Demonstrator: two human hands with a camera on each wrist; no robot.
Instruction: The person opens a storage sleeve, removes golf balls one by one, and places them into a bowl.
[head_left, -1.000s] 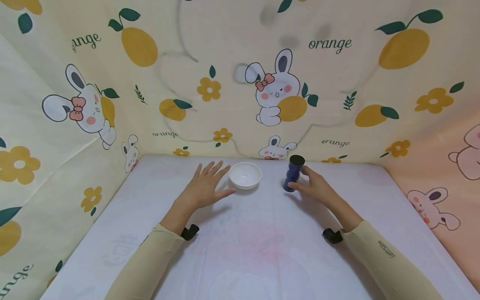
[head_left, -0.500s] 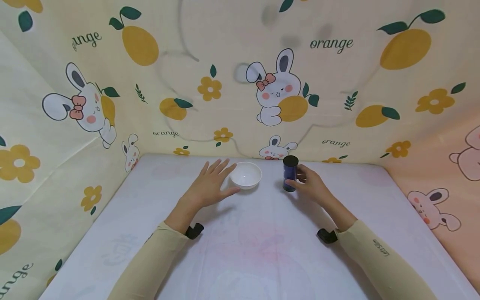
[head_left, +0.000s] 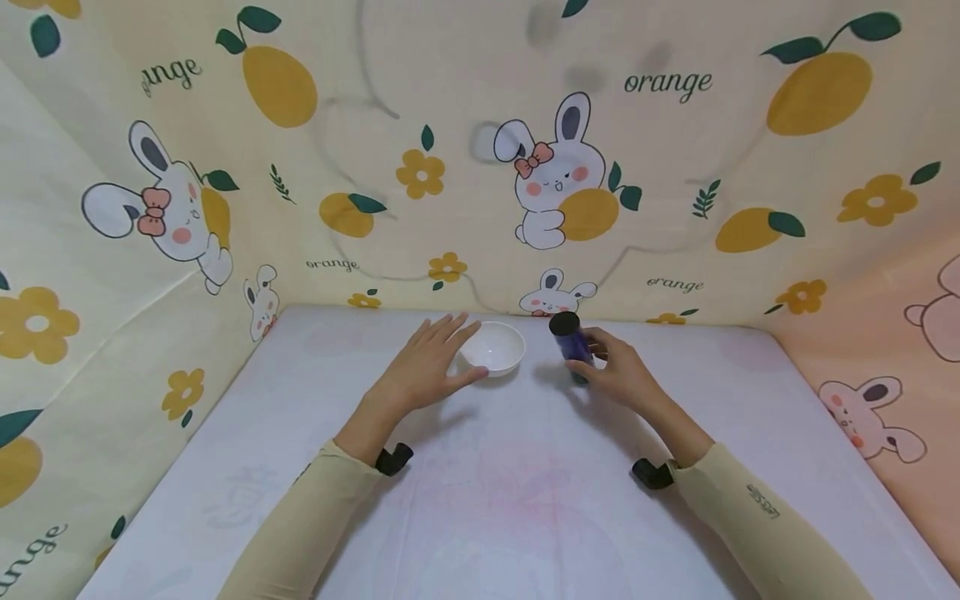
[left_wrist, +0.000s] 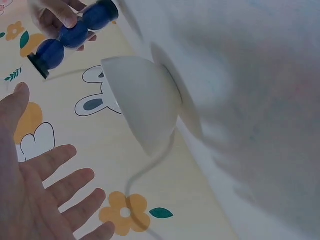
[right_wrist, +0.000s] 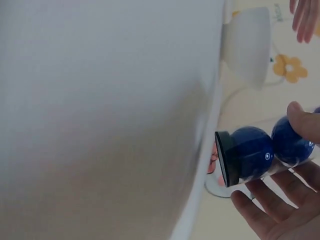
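Observation:
My right hand (head_left: 618,364) grips a clear tube of blue balls (head_left: 572,340) between thumb and fingers. Dark caps close both ends of the tube, and three balls show through it in the left wrist view. Its top leans left, toward a white bowl (head_left: 491,350); whether its bottom cap touches the table is hard to tell. Upright on the table, the bowl (left_wrist: 141,100) shows no contents in the head view. Spread and straight, the fingers of my left hand (head_left: 423,367) are at the bowl's left side and cover part of its rim in the head view.
A white cloth covers the table (head_left: 510,500). Close behind the bowl rises a cream fabric wall (head_left: 465,217) printed with rabbits and oranges. Similar fabric walls stand on the left and right.
The tube has shifted left in my right hand's grip, and its top has gone from leaning right, through upright, to leaning left. My left hand has moved slightly right, closer to the bowl.

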